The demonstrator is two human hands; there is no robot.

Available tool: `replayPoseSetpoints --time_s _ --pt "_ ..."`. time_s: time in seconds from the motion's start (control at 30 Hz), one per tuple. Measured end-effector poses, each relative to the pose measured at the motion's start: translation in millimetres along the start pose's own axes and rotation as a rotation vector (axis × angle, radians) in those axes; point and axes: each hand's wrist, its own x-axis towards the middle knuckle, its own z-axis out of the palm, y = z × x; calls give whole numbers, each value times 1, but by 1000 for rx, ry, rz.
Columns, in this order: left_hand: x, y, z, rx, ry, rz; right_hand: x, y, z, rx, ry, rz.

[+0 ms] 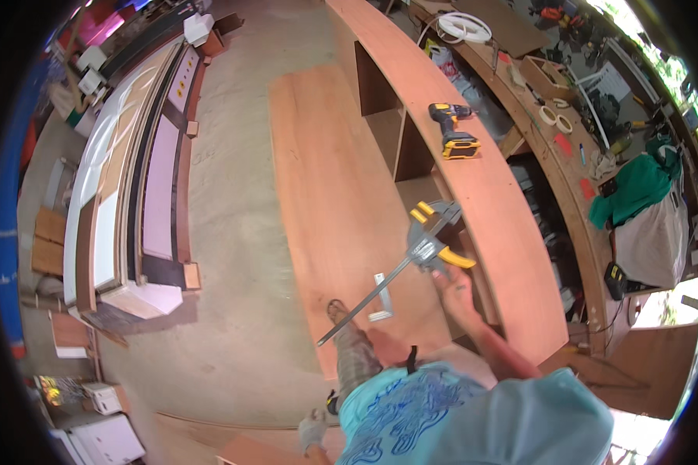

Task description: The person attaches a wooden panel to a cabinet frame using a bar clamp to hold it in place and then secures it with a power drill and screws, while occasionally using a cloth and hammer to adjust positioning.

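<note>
Right fingers [442, 280] curled round bar clamp [424, 246] beside cabinet edge [498, 267], left fingers [315, 419] unreadable, wide floor [236, 194] leftward

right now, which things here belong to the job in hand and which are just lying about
Likely in the job:
bar clamp, held in the right hand
wooden cabinet beside it
cordless drill on the cabinet
small square on the board

Seemingly just lying about:
green cloth, right
pink-panelled unit, left
</note>
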Motion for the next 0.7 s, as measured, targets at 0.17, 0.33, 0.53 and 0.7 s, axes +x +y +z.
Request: replayPoseSetpoints --time_s 0.17,0.33,0.53,0.7 --pt "107 -5 -128 -53 48 12 57 -99 39 -158 116 35" --pt "230 84 -321 86 184 171 130 -143 58 -11 326 112" --pt "353 266 -524 292 403 449 230 -182 79 258 459 -161" --pt "428 435 -582 153 321 599 367 -159 81 353 556 50"
